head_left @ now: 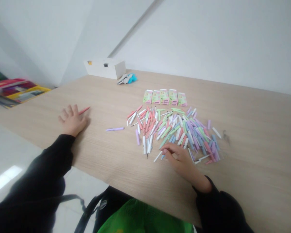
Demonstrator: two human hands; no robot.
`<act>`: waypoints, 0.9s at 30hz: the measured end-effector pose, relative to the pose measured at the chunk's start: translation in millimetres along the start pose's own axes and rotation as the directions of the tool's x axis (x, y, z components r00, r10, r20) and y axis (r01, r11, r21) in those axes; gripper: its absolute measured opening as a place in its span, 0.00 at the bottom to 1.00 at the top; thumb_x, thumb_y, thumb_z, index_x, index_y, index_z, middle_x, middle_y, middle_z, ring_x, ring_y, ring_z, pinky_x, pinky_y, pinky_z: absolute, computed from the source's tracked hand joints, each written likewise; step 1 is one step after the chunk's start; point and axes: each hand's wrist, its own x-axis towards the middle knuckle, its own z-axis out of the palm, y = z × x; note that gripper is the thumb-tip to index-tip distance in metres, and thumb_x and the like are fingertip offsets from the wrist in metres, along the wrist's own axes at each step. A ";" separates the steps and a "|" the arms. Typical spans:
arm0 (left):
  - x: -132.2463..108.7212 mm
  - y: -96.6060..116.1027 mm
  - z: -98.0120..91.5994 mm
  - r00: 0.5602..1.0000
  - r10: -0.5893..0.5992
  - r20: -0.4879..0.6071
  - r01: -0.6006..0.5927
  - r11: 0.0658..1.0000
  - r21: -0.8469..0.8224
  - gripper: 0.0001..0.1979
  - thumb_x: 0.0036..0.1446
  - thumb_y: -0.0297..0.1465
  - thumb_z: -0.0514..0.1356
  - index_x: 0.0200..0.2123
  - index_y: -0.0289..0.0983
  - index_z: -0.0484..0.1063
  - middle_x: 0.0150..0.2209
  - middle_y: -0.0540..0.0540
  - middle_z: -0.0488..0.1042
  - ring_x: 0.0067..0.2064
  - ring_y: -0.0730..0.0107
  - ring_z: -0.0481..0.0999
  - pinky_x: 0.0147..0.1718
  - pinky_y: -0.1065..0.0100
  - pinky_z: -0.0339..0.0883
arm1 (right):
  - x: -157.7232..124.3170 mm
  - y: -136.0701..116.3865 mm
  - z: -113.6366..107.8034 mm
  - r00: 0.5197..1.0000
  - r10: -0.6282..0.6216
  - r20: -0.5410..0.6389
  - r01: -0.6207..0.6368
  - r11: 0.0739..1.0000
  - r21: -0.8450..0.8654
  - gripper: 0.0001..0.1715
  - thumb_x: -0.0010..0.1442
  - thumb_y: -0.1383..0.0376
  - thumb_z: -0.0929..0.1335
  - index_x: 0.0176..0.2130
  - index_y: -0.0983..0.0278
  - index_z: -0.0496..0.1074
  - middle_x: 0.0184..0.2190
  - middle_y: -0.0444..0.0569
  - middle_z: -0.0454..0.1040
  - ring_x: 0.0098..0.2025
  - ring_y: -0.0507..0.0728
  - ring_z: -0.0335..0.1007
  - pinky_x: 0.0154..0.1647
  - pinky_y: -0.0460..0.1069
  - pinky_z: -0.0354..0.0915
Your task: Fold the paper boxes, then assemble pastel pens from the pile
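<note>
My left hand (72,122) rests on the left part of the table, palm down with its fingers spread. A red pen (84,110) lies beside its thumb and fingers, its near end hidden behind the hand. My right hand (178,159) is at the near edge of a heap of pastel pens, caps and thin refills (169,126), thumb and index finger pinched together. Close to those fingertips is a thin white stick (157,156); whether it is gripped I cannot tell. Between my hands lies a purple pen (114,129), apart from the heap.
Small pink-and-green boxes (160,97) stand in a row behind the heap. Farther back are a white box (105,68) and grey-and-blue gloves or cloth (127,78). A yellow crate (26,93) holding things sits beyond the table's left edge.
</note>
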 end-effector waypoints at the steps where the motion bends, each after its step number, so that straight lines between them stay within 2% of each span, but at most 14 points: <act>1: -1.5 6.4 -2.3 1.000 0.002 -0.027 -0.002 1.000 -0.014 0.43 0.64 0.39 0.54 0.72 0.22 0.39 0.74 0.21 0.34 0.73 0.24 0.35 0.63 0.27 0.32 | 0.2 0.2 -0.5 1.000 -0.007 -0.010 0.007 1.000 -0.004 0.11 0.65 0.64 0.63 0.37 0.62 0.74 0.31 0.46 0.76 0.33 0.55 0.70 0.36 0.50 0.63; 3: -3.6 23.7 -5.8 0.998 0.048 -0.045 -0.050 0.998 -0.050 0.36 0.64 0.37 0.54 0.68 0.22 0.50 0.71 0.22 0.47 0.71 0.28 0.48 0.64 0.32 0.43 | 1.1 0.8 -1.0 1.000 -0.016 -0.016 0.016 1.000 -0.008 0.10 0.65 0.66 0.63 0.37 0.62 0.74 0.31 0.46 0.76 0.32 0.54 0.70 0.36 0.50 0.63; 5: -6.6 44.5 -6.1 0.987 0.164 -0.006 -0.163 0.982 -0.095 0.26 0.63 0.36 0.54 0.61 0.28 0.64 0.63 0.31 0.64 0.64 0.44 0.64 0.64 0.46 0.55 | 2.4 2.1 -1.1 1.000 -0.023 -0.017 0.022 1.000 -0.010 0.10 0.65 0.66 0.63 0.37 0.62 0.74 0.31 0.46 0.76 0.33 0.54 0.70 0.36 0.50 0.63; 7: -12.8 64.6 -1.3 0.952 0.299 0.063 -0.287 0.947 -0.144 0.22 0.61 0.40 0.57 0.54 0.33 0.72 0.54 0.39 0.72 0.54 0.56 0.73 0.58 0.59 0.64 | 3.6 3.7 -1.4 0.999 -0.026 -0.018 0.026 1.000 -0.016 0.10 0.65 0.67 0.63 0.37 0.62 0.74 0.31 0.46 0.76 0.33 0.54 0.70 0.37 0.49 0.63; 8: -17.1 73.1 3.2 0.930 0.353 0.104 -0.334 0.928 -0.164 0.23 0.58 0.43 0.60 0.51 0.35 0.74 0.50 0.40 0.73 0.49 0.58 0.74 0.54 0.62 0.67 | 4.1 4.6 -1.7 0.999 -0.027 -0.020 0.027 0.999 -0.019 0.10 0.65 0.67 0.63 0.37 0.62 0.74 0.31 0.46 0.76 0.33 0.54 0.70 0.37 0.49 0.63; 10: -27.5 85.4 14.7 0.879 0.434 0.199 -0.399 0.897 -0.192 0.27 0.51 0.48 0.65 0.48 0.36 0.76 0.43 0.41 0.73 0.42 0.58 0.74 0.46 0.63 0.69 | 4.4 5.9 -2.2 0.999 -0.028 -0.026 0.027 0.999 -0.023 0.10 0.65 0.67 0.63 0.37 0.62 0.74 0.31 0.46 0.76 0.33 0.54 0.70 0.37 0.49 0.63; 12: -37.8 91.7 26.6 0.828 0.494 0.264 -0.452 0.868 -0.208 0.26 0.53 0.51 0.63 0.44 0.36 0.77 0.37 0.42 0.71 0.40 0.56 0.73 0.42 0.61 0.68 | 4.0 6.1 -2.4 0.999 -0.025 -0.019 0.025 0.999 -0.020 0.10 0.65 0.67 0.63 0.37 0.62 0.74 0.31 0.46 0.76 0.32 0.53 0.69 0.36 0.49 0.62; 15: -49.7 95.4 36.0 0.787 0.557 0.265 -0.510 0.830 -0.228 0.22 0.59 0.50 0.56 0.35 0.37 0.76 0.33 0.43 0.70 0.40 0.56 0.71 0.42 0.60 0.66 | 2.8 4.5 -1.9 1.000 -0.016 0.008 0.016 1.000 -0.011 0.10 0.65 0.67 0.64 0.38 0.62 0.75 0.31 0.45 0.76 0.33 0.53 0.70 0.36 0.49 0.63; 18: -59.2 102.2 32.5 0.752 0.603 0.267 -0.507 0.787 -0.351 0.21 0.61 0.50 0.55 0.35 0.38 0.76 0.36 0.43 0.72 0.40 0.59 0.71 0.44 0.62 0.65 | 1.7 3.0 -1.0 1.000 -0.023 0.016 0.023 0.999 -0.029 0.10 0.65 0.68 0.64 0.38 0.63 0.75 0.30 0.45 0.75 0.33 0.54 0.70 0.36 0.49 0.63; 22: -74.4 126.5 21.9 0.750 0.622 0.226 -0.420 0.711 -0.564 0.19 0.64 0.47 0.55 0.41 0.38 0.76 0.39 0.44 0.74 0.39 0.62 0.71 0.42 0.64 0.65 | 2.5 5.1 -0.7 0.999 -0.043 0.013 0.044 0.996 -0.076 0.10 0.65 0.68 0.63 0.38 0.63 0.75 0.30 0.46 0.75 0.32 0.53 0.69 0.35 0.49 0.62; 25: -87.2 153.1 18.0 0.752 0.642 0.150 -0.396 0.622 -0.675 0.18 0.64 0.45 0.57 0.36 0.37 0.75 0.35 0.46 0.72 0.37 0.64 0.69 0.39 0.65 0.64 | 4.3 8.3 -1.7 0.999 -0.040 0.005 0.040 0.996 -0.085 0.10 0.65 0.68 0.63 0.38 0.63 0.74 0.30 0.45 0.74 0.31 0.53 0.68 0.35 0.49 0.62; 27: -95.6 169.9 17.4 0.737 0.658 0.155 -0.320 0.542 -0.777 0.18 0.65 0.45 0.56 0.32 0.37 0.73 0.30 0.48 0.70 0.33 0.67 0.68 0.36 0.66 0.63 | 5.4 9.6 -2.5 0.999 -0.036 0.000 0.036 0.995 -0.089 0.10 0.65 0.68 0.63 0.37 0.62 0.74 0.30 0.45 0.74 0.31 0.53 0.68 0.35 0.49 0.62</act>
